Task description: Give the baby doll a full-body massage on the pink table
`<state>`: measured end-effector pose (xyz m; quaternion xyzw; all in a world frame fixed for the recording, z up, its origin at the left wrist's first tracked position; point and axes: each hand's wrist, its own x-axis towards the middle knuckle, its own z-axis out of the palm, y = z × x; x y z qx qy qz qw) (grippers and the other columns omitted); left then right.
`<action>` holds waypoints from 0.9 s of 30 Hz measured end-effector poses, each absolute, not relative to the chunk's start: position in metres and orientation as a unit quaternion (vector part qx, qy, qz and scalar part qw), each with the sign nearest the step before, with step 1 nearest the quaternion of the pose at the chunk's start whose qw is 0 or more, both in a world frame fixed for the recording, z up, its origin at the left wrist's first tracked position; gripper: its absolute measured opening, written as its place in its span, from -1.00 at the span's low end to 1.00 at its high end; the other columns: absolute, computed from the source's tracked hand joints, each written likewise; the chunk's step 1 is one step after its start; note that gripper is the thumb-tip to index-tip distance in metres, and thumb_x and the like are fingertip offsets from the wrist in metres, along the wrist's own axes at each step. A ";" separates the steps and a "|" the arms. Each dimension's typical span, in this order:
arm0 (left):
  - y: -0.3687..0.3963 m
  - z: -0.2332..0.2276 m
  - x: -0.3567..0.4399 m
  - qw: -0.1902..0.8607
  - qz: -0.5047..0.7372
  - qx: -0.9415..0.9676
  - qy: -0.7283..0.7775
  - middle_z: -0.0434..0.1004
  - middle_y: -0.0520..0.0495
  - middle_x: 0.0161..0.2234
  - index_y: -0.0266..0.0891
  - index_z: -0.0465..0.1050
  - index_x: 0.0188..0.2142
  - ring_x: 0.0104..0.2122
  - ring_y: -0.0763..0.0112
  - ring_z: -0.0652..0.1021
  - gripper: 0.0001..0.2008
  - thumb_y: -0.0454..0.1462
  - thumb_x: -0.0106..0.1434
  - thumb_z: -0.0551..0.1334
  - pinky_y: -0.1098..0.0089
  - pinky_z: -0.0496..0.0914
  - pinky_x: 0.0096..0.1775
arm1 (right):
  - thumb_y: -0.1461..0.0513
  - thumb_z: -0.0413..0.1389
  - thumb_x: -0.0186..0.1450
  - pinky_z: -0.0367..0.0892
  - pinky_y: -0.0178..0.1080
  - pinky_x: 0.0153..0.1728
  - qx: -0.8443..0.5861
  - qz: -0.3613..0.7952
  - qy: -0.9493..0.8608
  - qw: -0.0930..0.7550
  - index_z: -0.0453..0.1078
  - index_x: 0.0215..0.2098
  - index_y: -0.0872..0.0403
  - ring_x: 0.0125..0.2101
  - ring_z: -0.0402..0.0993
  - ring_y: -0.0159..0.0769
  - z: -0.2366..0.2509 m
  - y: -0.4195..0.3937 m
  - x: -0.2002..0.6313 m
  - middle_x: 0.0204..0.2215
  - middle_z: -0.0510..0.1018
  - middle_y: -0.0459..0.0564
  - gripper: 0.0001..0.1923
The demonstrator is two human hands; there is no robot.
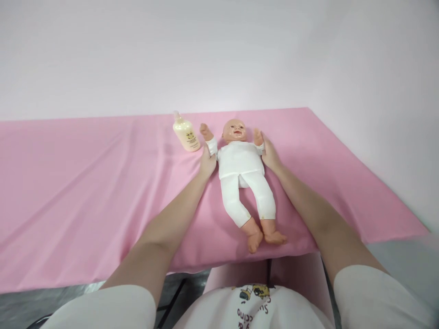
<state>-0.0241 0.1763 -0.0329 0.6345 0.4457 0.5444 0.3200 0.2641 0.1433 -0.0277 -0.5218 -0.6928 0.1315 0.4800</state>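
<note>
A baby doll [241, 160] in a white top and white trousers lies on its back, its head away from me and its bare feet toward me. My left hand [207, 162] is closed around the doll's arm on the left, at the white sleeve. On the other side, my right hand [270, 154] grips the doll's other arm near the wrist. Both doll arms are bent with the hands raised beside the head. My fingers are partly hidden behind the sleeves.
A pale yellow pump bottle [187, 133] lies tilted on the cloth just left of the doll. The pink cloth [85, 196] covers the table and has folds on the left. A white wall [206, 55] stands behind the table's far edge.
</note>
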 end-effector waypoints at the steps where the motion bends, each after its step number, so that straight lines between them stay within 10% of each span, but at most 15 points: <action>1: 0.174 -0.030 -0.022 0.320 0.538 0.645 0.438 0.52 -0.18 0.13 -0.18 0.33 0.18 0.18 0.11 0.49 -0.51 -0.32 0.24 0.22 0.01 0.29 0.28 | 0.31 -0.02 0.35 0.19 0.10 0.34 -0.526 0.121 -0.706 0.458 0.16 0.40 -0.04 0.27 0.29 -0.05 -0.027 0.143 0.264 0.24 0.40 0.09 -0.36; 15: 0.168 -0.025 -0.018 0.293 0.511 0.698 0.406 0.54 -0.13 0.16 -0.17 0.47 0.16 0.23 0.07 0.46 -0.53 -0.34 0.26 0.18 -0.01 0.22 0.34 | 0.46 -0.07 0.19 0.29 -0.02 0.27 -0.532 0.092 -0.723 0.432 0.42 0.19 0.03 0.16 0.40 -0.12 -0.024 0.141 0.261 0.12 0.49 0.10 -0.36; 23: 0.168 -0.026 -0.021 0.286 0.534 0.645 0.466 0.41 -0.21 0.23 -0.16 0.15 0.31 0.23 0.15 0.45 -0.38 -0.29 0.28 0.23 0.07 0.26 0.32 | 0.22 0.02 0.32 0.35 0.10 0.21 -0.546 0.197 -0.615 0.533 0.22 0.19 0.05 0.09 0.48 -0.06 -0.036 0.153 0.267 0.07 0.52 0.16 -0.54; 27: 0.177 -0.032 -0.026 0.316 0.565 0.584 0.490 0.20 -0.34 0.34 -0.21 -0.07 0.38 0.30 0.09 0.36 -0.21 -0.28 0.25 0.28 0.10 0.21 0.35 | 0.07 0.12 0.31 0.20 0.18 0.31 -0.564 0.198 -0.566 0.568 -0.19 0.40 0.03 0.31 0.25 0.01 -0.051 0.168 0.282 0.33 0.21 0.26 -0.18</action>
